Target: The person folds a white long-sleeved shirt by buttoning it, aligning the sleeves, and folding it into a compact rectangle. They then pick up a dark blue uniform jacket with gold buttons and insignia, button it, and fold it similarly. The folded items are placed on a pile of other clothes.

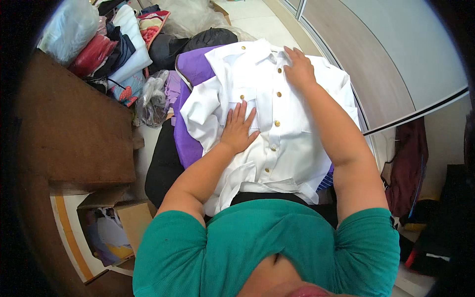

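Observation:
A white button-up shirt with gold-coloured buttons lies front side up before me, over a purple cloth item and partly across my lap. Flat on the chest pocket area at the shirt's left rests my left hand, its fingers spread. My right hand lies by the collar, right of the top button, with its fingertips on the fabric. The lower hem is rumpled close to my body. One sleeve is bunched at the left; the other lies at the right, partly behind my right forearm.
Brown wooden furniture stands at the left, above an open cardboard box with cloth inside. Folded textiles and plastic bags are piled at the upper left, near a black bag. A sliding wardrobe door borders the right, with dark red clothing below.

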